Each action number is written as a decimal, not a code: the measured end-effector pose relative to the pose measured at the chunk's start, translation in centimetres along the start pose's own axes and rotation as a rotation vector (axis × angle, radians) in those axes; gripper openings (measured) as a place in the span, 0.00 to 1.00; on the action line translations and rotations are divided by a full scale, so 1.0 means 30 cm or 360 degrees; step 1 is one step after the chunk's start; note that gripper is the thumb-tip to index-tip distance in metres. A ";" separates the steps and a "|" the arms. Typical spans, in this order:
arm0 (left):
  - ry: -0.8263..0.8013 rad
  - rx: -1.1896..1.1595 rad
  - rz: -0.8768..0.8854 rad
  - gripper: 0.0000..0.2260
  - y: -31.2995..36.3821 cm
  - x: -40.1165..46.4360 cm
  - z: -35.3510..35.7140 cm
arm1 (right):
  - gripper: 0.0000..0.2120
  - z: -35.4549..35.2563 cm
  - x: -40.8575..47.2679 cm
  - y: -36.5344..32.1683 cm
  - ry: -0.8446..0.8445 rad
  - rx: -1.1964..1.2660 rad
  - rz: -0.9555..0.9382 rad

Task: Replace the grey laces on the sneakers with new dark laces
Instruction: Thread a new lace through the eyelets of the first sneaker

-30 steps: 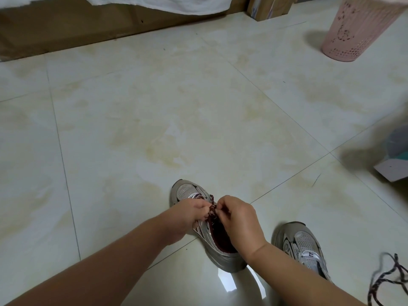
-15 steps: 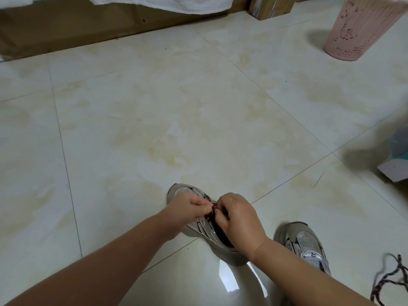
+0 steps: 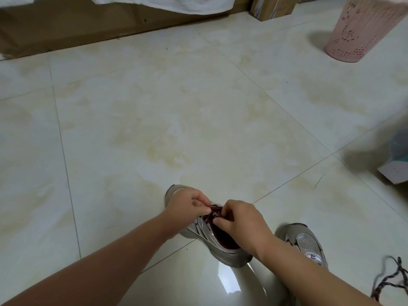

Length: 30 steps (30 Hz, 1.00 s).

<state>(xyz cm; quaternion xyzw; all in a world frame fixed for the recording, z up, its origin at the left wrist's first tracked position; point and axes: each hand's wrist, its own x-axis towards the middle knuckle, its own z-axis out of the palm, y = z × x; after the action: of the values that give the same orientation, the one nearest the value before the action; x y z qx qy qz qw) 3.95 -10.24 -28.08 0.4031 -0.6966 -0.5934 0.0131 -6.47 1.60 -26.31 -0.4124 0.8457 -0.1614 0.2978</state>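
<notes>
Both hands, left [image 3: 187, 208] and right [image 3: 240, 221], pinch the dark lace [image 3: 213, 214] between curled fingers [image 3: 204, 210] over the sneaker [image 3: 212, 237] on the floor [image 3: 154, 129].

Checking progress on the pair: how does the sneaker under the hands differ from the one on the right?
The left sneaker carries a dark red lace, pinched by the left hand and right hand; the right sneaker lies untouched, and no dark lace shows on it. The left sneaker points up-left, while the right one is partly hidden behind the right forearm. Both are grey mesh and rest on the tiled floor.
</notes>
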 end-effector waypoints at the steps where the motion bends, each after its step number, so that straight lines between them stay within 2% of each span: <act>1: -0.0029 -0.0012 -0.0016 0.10 0.001 -0.005 0.001 | 0.06 0.000 0.002 0.002 -0.0005 -0.0028 -0.0009; 3: -0.0026 0.0051 0.0005 0.11 0.003 -0.006 -0.001 | 0.06 -0.012 0.005 -0.004 -0.0026 -0.0154 -0.0046; 7: 0.0111 0.0235 0.0112 0.11 -0.002 0.005 -0.006 | 0.11 -0.036 0.018 -0.039 -0.0134 -0.0730 -0.0197; 10: 0.0153 0.0345 0.0204 0.08 -0.002 0.008 0.004 | 0.11 -0.040 0.010 -0.071 -0.0187 -0.0869 -0.0202; 12: 0.0141 0.0319 0.0186 0.09 0.001 0.008 0.006 | 0.09 -0.031 0.004 -0.072 -0.0114 -0.0625 -0.0114; 14: 0.0117 0.0217 0.0138 0.10 0.002 0.008 0.002 | 0.04 -0.017 0.003 -0.059 -0.0041 0.0059 0.0184; 16: 0.0081 0.0153 0.0129 0.12 0.001 0.001 -0.002 | 0.07 -0.013 0.004 -0.052 -0.0028 0.0770 0.0455; 17: 0.0066 0.0170 0.0132 0.13 0.002 -0.003 -0.003 | 0.09 -0.016 0.004 -0.042 -0.0018 0.0861 0.0480; 19: 0.0059 0.0242 0.0151 0.14 0.004 -0.006 -0.007 | 0.09 -0.032 0.008 -0.029 0.0000 0.0597 0.0307; 21: 0.0106 0.0331 0.0198 0.14 0.003 -0.003 -0.011 | 0.07 -0.059 0.005 -0.030 -0.0095 0.0051 0.0084; 24: 0.0110 0.0467 0.0258 0.15 -0.003 0.004 -0.012 | 0.10 -0.082 -0.007 -0.046 -0.0259 -0.0572 -0.0109; 26: 0.0085 0.0579 0.0314 0.14 -0.003 0.007 -0.006 | 0.12 -0.084 -0.018 -0.064 -0.0270 -0.0782 -0.0181; 30: 0.0147 0.0781 0.0429 0.03 0.002 0.010 -0.013 | 0.13 -0.083 -0.015 -0.067 -0.0228 -0.0876 -0.0254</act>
<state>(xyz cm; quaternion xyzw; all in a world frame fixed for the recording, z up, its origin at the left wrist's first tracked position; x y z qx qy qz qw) 3.92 -10.71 -28.06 0.3244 -0.8655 -0.3809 0.0255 -6.63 0.82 -23.17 -0.5533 0.7994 0.0807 0.2201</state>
